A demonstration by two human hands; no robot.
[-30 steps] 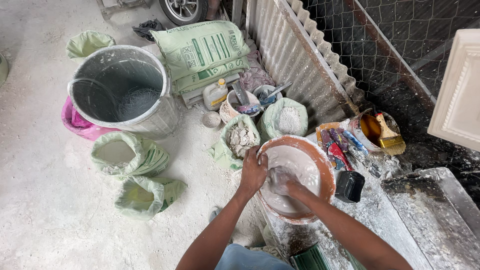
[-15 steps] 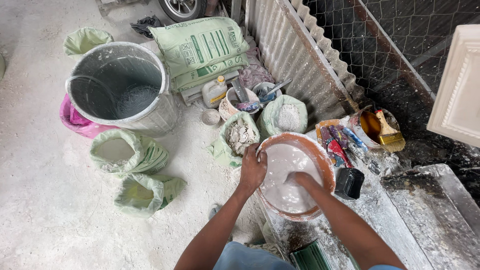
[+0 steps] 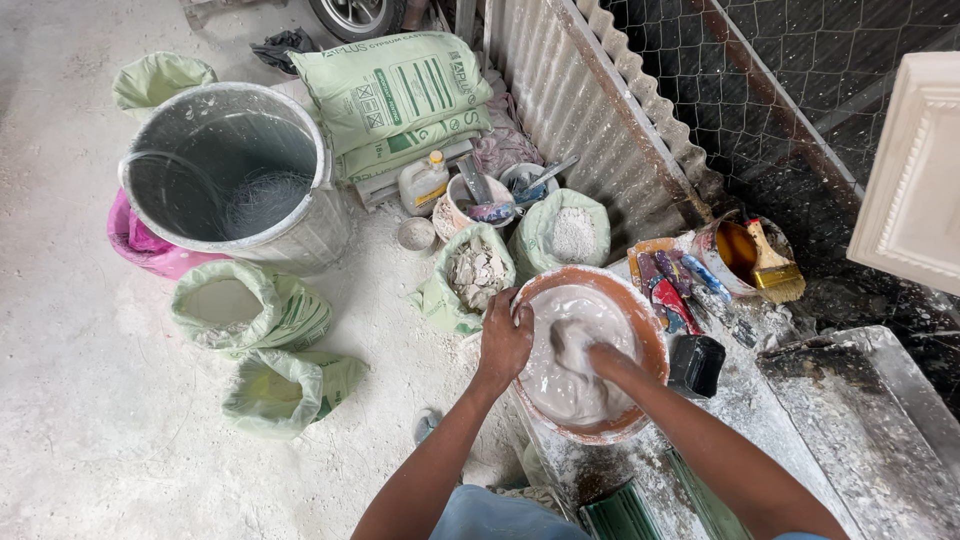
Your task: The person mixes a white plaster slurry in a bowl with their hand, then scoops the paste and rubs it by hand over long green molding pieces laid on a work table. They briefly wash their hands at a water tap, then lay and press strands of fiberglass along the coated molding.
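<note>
Left hand (image 3: 503,340) clamped on near-left rim of round orange bowl (image 3: 590,352). Bowl upright on dusty bench (image 3: 760,420), mouth up, no long axis. Right hand (image 3: 585,352) sunk in grey plaster mix (image 3: 560,385), coated; open or closed, cannot tell. Beyond: black cup (image 3: 695,365), open sacks (image 3: 478,275), large grey bin (image 3: 240,180), stacked green bags (image 3: 400,95).

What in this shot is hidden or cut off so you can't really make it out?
Head view only:
- Right hand: fingers coated in grey paste, hidden inside the orange bowl.
- Wheel: cut by the top edge.
- White moulded panel: cut by the right edge.
- Bin: bottom too dark.
</note>
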